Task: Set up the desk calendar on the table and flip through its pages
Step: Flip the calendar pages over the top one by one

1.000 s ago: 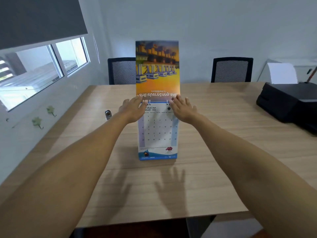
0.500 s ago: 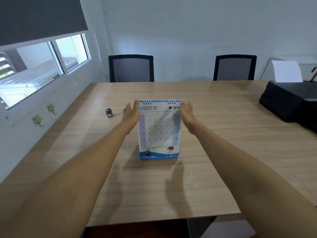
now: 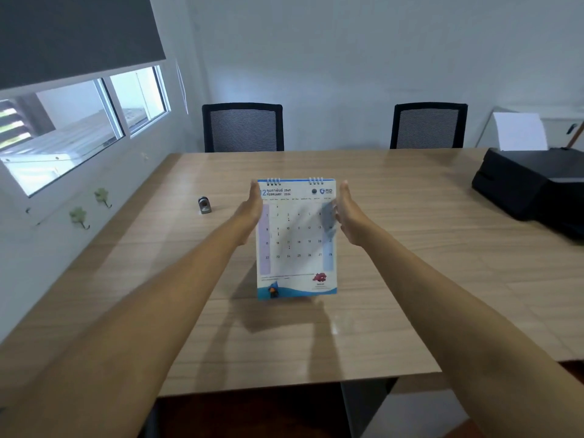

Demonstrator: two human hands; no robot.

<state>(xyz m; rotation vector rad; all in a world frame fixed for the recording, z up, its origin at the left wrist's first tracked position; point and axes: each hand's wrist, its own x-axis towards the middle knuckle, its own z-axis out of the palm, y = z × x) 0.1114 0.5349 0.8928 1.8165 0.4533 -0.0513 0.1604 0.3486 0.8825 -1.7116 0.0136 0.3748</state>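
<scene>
Two hands flank desk calendar (image 3: 297,238) standing on desk (image 3: 410,248): left hand (image 3: 251,213), right hand (image 3: 347,213), fingers straight, gripping nothing. Showing February; most pages probably left.

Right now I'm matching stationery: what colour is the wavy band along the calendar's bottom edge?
Blue, on the desk calendar, clearest in the head view.

Two bare forearms and hands, nothing worn

Left hand (image 3: 251,213) and right hand (image 3: 349,216) carry no rings, watch, bracelet or gloves; both forearms show uncovered from near the elbow to the wrist, with no sleeve edge in view.
</scene>
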